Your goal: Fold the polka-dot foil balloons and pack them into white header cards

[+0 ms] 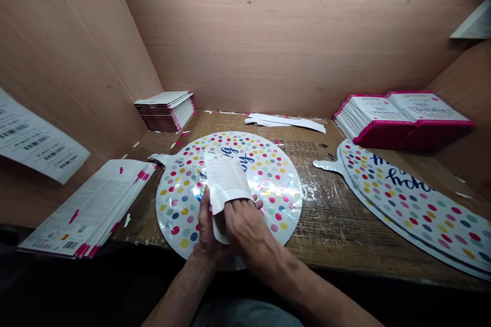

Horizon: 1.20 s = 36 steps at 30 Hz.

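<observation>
A flat white foil balloon (180,214) with coloured dots and blue lettering lies in front of me. Above it, my left hand (207,225) grips a white printed paper envelope (226,179) by its left side, thumb upright along the edge. The fingers of my right hand (249,227) are bent and tucked into the envelope's near opening, so their tips are hidden. Whatever may be inside the envelope cannot be made out.
Left are a stack of printed envelopes (92,204) and a smaller stack (169,107) behind. White paper strips (284,121) lie at the back. Right are pink-edged packets (387,110) and more dotted balloons (414,204). Wooden panels (245,36) enclose the cardboard-covered table (326,225).
</observation>
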Available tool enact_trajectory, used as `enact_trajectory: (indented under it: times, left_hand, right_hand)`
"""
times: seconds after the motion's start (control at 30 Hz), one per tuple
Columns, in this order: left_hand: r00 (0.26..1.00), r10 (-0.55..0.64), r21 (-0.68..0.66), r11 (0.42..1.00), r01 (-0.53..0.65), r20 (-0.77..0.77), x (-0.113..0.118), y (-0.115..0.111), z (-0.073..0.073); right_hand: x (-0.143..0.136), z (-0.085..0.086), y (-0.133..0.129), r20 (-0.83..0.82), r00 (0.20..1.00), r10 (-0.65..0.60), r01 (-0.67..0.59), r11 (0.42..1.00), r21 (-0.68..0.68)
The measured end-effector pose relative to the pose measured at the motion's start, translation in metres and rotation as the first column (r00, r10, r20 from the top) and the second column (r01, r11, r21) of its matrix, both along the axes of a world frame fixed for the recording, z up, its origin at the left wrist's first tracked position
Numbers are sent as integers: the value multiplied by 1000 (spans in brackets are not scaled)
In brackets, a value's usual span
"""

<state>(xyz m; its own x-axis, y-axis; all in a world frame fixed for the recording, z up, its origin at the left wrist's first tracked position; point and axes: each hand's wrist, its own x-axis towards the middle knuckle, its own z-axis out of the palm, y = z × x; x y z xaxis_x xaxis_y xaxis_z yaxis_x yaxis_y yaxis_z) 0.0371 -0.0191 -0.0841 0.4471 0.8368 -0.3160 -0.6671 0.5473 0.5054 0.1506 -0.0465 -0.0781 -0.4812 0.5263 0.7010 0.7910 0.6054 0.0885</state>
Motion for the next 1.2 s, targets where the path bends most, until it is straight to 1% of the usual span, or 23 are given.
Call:
enact_trajectory:
  times: [0.03, 0.07, 0.1, 0.13, 0.17, 0.2, 0.23, 0.27, 0.3, 0.33, 0.37, 0.4, 0.43, 0.47, 0.5, 0.6, 0.7, 0.8, 0.87, 1.0, 1.1, 1.17, 1.2]
  left_hand:
    - [987, -34, 24, 999, 38, -159, -10, 1, 2]
    - [926, -62, 45, 995, 85, -372, -20, 2, 4]
    - [788, -59, 69, 989, 127, -612, -28, 3, 7]
    - [565, -6, 104, 981, 162, -825, -34, 5, 10]
    - [294, 105, 166, 967, 193, -950, -38, 8, 12]
    - [48, 262, 266, 934, 237, -964, -38, 11, 13]
    - [-113, 434, 383, 870, 310, -894, -35, 15, 12]
    - [-167, 584, 480, 772, 415, -795, -29, 19, 9]
    - [-135, 692, 538, 654, 531, -709, -22, 23, 4]
    - [-56, 753, 555, 531, 640, -656, -14, 27, -2]
    - [23, 772, 541, 424, 726, -635, -6, 29, -9]
    - [71, 769, 508, 347, 788, -636, 1, 30, -16]
    - [85, 759, 471, 307, 827, -645, 6, 30, -23]
    - [77, 753, 440, 295, 848, -653, 10, 29, -28]
    - [63, 751, 421, 296, 858, -657, 12, 28, -31]
    - [30, 753, 383, 300, 874, -658, 14, 21, -34]
    - [-2, 756, 339, 297, 893, -655, 15, 16, -33]
    - [-27, 760, 324, 309, 894, -649, 17, 15, -34]
    - [-34, 759, 317, 312, 895, -650, 18, 15, -34]
    - [-48, 763, 284, 297, 912, -645, 19, 19, -32]
    - [-41, 775, 287, 281, 916, -631, 19, 23, -31]
    - [-21, 782, 297, 261, 919, -622, 20, 24, -32]
    - [-8, 785, 300, 247, 921, -620, 20, 23, -32]
  right_hand:
    - [1, -4, -8, -2, 1000, -8, 8, 1000, -25]
    - [4, -10, -17, -8, 1000, -18, 17, 998, -62]
    - [8, -16, -25, -12, 1000, -23, 21, 995, -100]
    - [13, -23, -33, -12, 1000, -15, 13, 992, -129]
    - [19, -28, -40, -20, 1000, 10, -13, 988, -151]
    - [26, -32, -45, -43, 998, 43, -50, 983, -175]
    - [34, -34, -49, -81, 994, 78, -93, 976, -199]
    - [41, -33, -50, -129, 985, 111, -137, 968, -213]
    - [49, -30, -50, -176, 976, 126, -163, 963, -215]
    - [56, -27, -47, -210, 971, 118, -163, 964, -210]
    - [63, -24, -44, -221, 971, 90, -136, 970, -203]
    - [70, -21, -40, -208, 977, 51, -94, 974, -206]
    - [75, -19, -36, -178, 984, 14, -53, 974, -219]
    - [81, -19, -32, -135, 991, -16, -19, 968, -250]
    - [85, -19, -29, -88, 996, -26, 0, 959, -285]
    - [94, -26, -27, 29, 999, 26, -14, 935, -355]
    - [100, -33, -30, 63, 994, 84, -56, 935, -351]
    - [101, -37, -31, 92, 986, 139, -99, 933, -346]
    - [98, -38, -28, 122, 983, 140, -90, 934, -347]
    - [88, -33, -20, 215, 971, 104, -17, 928, -373]
    - [90, -26, -21, 281, 943, 179, -33, 890, -456]
    - [98, -23, -26, 246, 943, 223, -72, 860, -505]
    - [103, -23, -29, 197, 959, 206, -80, 859, -506]
